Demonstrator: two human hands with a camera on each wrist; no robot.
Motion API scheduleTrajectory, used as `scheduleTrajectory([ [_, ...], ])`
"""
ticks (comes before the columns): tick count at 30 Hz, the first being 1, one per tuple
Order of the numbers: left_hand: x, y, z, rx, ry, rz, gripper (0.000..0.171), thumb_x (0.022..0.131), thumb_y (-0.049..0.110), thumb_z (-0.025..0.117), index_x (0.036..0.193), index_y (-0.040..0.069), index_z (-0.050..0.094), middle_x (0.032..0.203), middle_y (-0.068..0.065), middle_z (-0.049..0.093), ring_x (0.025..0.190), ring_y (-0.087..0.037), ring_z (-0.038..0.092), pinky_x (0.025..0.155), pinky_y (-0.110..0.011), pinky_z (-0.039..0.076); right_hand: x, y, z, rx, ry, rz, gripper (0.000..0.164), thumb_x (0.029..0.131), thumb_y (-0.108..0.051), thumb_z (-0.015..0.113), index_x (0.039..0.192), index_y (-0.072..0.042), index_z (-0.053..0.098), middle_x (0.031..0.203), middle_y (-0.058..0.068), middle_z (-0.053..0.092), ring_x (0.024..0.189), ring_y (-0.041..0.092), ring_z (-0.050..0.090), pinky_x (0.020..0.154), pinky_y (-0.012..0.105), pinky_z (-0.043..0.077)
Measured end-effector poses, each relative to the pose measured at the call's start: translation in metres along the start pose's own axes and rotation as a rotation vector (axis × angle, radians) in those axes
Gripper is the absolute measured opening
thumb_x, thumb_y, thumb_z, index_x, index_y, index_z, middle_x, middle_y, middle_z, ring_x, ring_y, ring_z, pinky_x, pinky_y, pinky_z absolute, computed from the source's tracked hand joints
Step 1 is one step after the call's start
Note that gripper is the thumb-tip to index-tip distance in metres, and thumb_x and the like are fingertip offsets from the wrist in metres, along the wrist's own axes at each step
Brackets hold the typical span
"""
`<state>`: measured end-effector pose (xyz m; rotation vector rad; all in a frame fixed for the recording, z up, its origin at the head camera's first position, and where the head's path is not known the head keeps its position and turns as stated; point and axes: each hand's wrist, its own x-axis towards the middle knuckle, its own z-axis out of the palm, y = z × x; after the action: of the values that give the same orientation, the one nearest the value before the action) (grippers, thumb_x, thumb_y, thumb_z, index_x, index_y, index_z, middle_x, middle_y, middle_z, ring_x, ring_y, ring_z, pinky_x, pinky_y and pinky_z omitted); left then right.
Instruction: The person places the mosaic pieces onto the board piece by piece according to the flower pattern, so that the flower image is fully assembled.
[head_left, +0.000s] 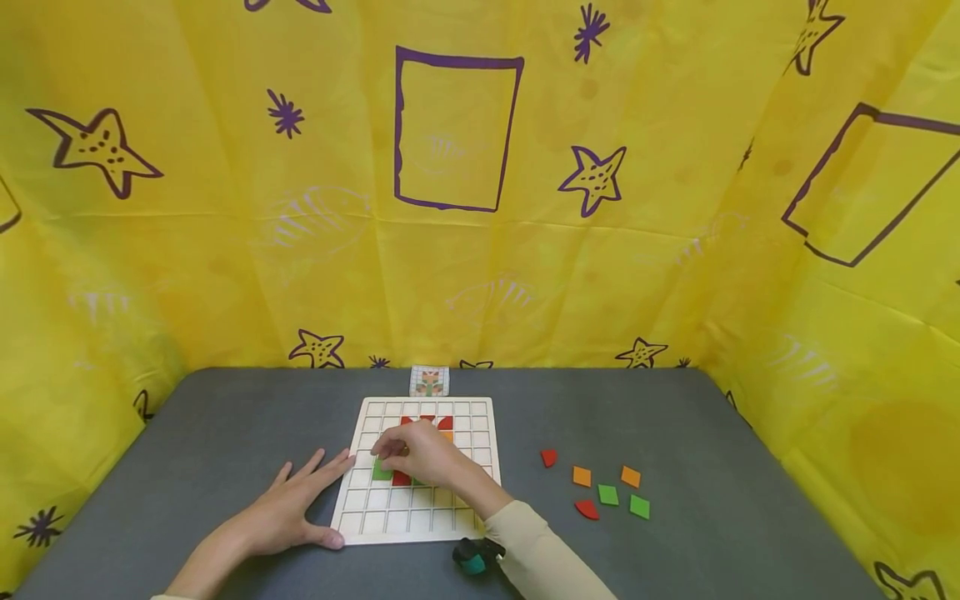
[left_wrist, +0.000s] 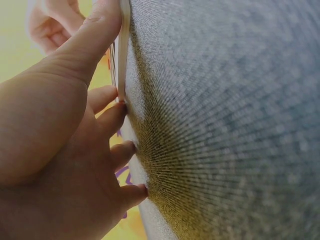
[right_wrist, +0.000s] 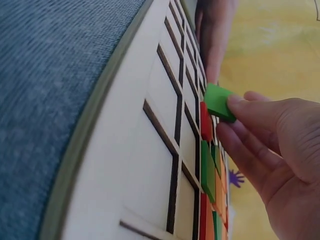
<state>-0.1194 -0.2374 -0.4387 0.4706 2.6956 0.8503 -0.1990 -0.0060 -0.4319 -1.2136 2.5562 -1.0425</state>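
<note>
Board of pale wood, divided into square cells by raised ridges, lies flat on the grey cloth-covered table. Right hand: pinches a thin green square tile between thumb and fingers at the left side of the filled cells. Left hand: fingers spread, thumb and index finger braced along the board's left edge; it grips no tile. The two hands are apart.

The right wrist view shows the green tile tilted, close to a flat red tile. Contact between the two cannot be confirmed.

Possible faults:
- Tilted seating. If the green tile comes down at this angle, a corner may catch on a ridge and leave it askew.
- Displaced neighbour. Fingertips pass close to the red tile; a sideways push could lift it from its cell.
- Board shift. Excess thumb pressure from the left hand could slide the board under the right hand.
- Sleeve contact. The beige right sleeve lies low by the board's near right corner; dragging it rightward could scatter the loose orange square tile and red quarter-round tile.
</note>
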Motion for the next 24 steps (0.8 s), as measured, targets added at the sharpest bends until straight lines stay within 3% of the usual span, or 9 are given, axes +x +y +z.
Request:
scheduleTrajectory([
  [8,-0.0012,0.0022,-0.0006,-0.008,0.002,-0.003,0.108,0.06,0.052,0.084,0.15,0.011,0.04,0.157,-0.017,0.032,0.143,-0.053,0.011,0.105,-0.074,-0.002,0.0036,-0.0008,0.0052,-0.021,-0.035,0.005,0.014,0.087,-0.01,0.074,0.101,-0.009,0.074,0.085,-0.007,0.071,0.073,-0.008,0.057,0.071,0.008,0.047],
  [24,-0.0001,0.0005,0.0001,0.0,0.004,0.009,0.107,0.061,0.052,0.084,0.15,0.011,0.04,0.157,-0.017,0.032,0.143,-0.053,0.012,0.105,-0.075,-0.001,0.0006,-0.0029,0.0079,-0.103,-0.026,0.017,0.013,0.086,-0.006,0.074,0.097,-0.013,0.074,0.08,-0.011,0.067,0.07,-0.007,0.054,0.068,0.006,0.045],
])
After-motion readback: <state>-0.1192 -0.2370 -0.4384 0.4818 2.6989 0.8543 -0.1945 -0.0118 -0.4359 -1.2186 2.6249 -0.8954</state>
